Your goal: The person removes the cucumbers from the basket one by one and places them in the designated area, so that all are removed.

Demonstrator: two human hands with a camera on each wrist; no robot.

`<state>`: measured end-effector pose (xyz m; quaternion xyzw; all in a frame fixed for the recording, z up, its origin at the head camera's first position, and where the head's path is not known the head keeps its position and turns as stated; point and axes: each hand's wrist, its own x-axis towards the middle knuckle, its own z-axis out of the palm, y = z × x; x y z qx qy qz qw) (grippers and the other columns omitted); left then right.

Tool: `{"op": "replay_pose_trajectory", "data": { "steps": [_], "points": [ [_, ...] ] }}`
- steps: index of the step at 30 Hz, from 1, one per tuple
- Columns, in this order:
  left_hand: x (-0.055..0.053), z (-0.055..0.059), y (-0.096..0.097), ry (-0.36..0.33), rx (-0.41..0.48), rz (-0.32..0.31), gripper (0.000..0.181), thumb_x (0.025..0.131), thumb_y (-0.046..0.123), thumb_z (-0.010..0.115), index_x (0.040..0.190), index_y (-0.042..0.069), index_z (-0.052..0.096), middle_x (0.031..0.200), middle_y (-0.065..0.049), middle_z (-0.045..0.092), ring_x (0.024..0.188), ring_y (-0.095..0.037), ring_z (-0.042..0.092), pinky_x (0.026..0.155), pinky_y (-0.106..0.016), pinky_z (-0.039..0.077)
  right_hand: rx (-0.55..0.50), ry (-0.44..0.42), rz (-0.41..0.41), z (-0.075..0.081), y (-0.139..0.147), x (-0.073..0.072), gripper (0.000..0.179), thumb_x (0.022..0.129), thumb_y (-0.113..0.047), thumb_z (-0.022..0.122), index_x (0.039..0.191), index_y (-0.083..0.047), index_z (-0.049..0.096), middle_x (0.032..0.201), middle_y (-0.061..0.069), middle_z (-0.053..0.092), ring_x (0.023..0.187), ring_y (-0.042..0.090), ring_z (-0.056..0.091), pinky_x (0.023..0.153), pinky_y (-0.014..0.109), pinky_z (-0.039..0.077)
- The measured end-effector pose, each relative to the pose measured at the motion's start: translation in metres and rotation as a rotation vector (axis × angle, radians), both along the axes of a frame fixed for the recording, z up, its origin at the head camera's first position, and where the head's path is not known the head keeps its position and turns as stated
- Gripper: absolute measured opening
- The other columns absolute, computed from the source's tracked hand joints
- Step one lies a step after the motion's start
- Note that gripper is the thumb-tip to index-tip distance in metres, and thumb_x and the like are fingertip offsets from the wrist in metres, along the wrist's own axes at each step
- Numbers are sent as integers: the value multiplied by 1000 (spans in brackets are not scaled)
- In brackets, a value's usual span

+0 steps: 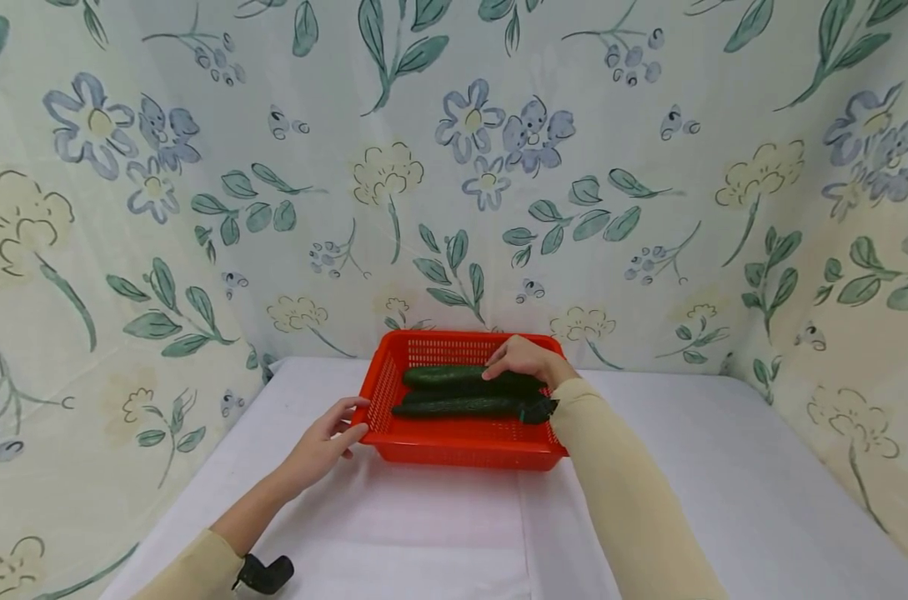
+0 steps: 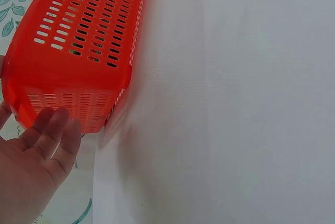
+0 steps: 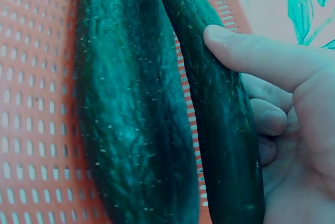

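Observation:
A red plastic basket with slotted walls stands on the white-covered table. Inside lie dark green cucumbers, roughly parallel and running left to right; the front cucumber is partly covered by the right wrist. My right hand reaches in from the right and pinches the rear cucumber, thumb on one side and fingers curled behind it. Beside that one, another cucumber rests against the basket floor. My left hand is at the basket's front left corner, thumb and fingers spread at the rim, several fingers along the outer wall.
The white tablecloth spreads around the basket. Behind the table and at both sides hangs a floral curtain, close behind the basket's rear rim. A black wrist device sits at the left sleeve.

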<state>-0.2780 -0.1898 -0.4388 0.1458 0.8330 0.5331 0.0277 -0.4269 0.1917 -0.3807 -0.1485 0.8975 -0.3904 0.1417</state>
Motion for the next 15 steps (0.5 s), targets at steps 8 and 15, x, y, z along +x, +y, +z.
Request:
{"op": "replay_pose_trajectory", "data": {
  "steps": [8, 15],
  "points": [
    [0, -1, 1, 5, 0, -1, 46, 102, 25, 60, 145, 19, 46, 133, -17, 58, 106, -27, 60, 80, -42, 60, 4, -7, -44, 14, 5, 3, 40, 85, -32, 79, 117, -9, 76, 126, 10, 68, 117, 28, 56, 107, 51, 45],
    [0, -2, -2, 19, -2, -17, 49, 102, 26, 60, 147, 16, 44, 135, -20, 57, 107, -26, 60, 77, -37, 60, -38, -12, -47, 23, 10, 4, 37, 87, -32, 77, 116, -9, 76, 120, 9, 71, 110, 27, 60, 104, 46, 48]
  ]
}}
